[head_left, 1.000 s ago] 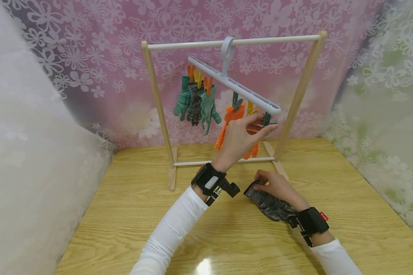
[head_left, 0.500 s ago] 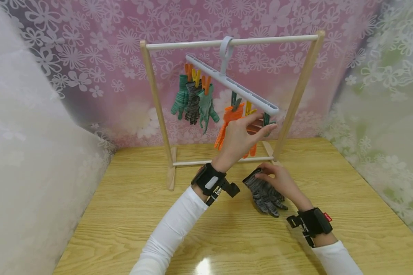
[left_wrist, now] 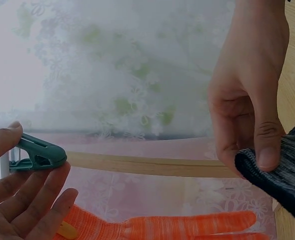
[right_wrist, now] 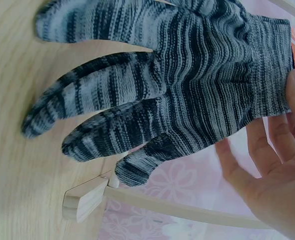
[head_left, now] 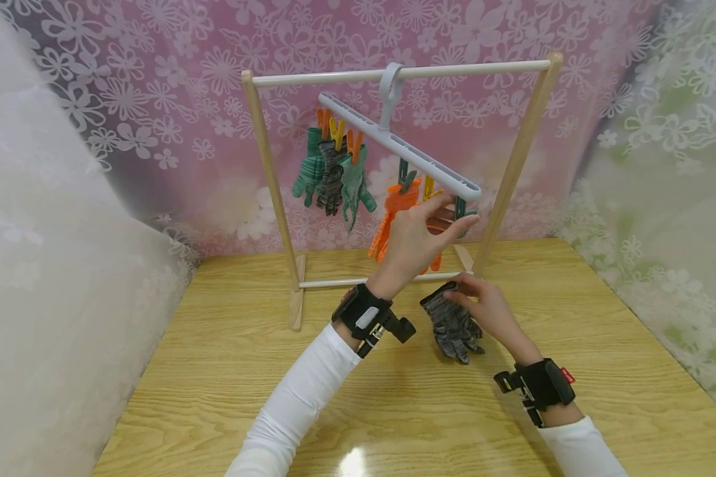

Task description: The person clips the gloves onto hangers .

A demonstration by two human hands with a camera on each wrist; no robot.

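Note:
My left hand (head_left: 414, 242) is raised at the near end of the grey hanger bar (head_left: 420, 159). Between its thumb and fingers it pinches a dark green clothespin (left_wrist: 42, 152). Lower and to the right, my right hand (head_left: 492, 311) grips a black-and-grey knit glove (head_left: 453, 324) by its cuff. In the right wrist view that glove (right_wrist: 197, 75) hangs with its fingers pointing away from my hand. Orange gloves (head_left: 396, 209) hang beside my left hand, partly hidden behind it.
The hanger hooks over the white rod (head_left: 477, 68) of a wooden rack (head_left: 268, 172). Green gloves (head_left: 310, 169) and a grey glove (head_left: 331, 179) hang from orange and yellow clothespins at its far end. The wooden table (head_left: 227, 371) lies below.
My right hand has lifted the glove up from the table, towards the hanger, and its fingers now dangle. The left hand stays at the clothespin while the hanger shifts slightly left.

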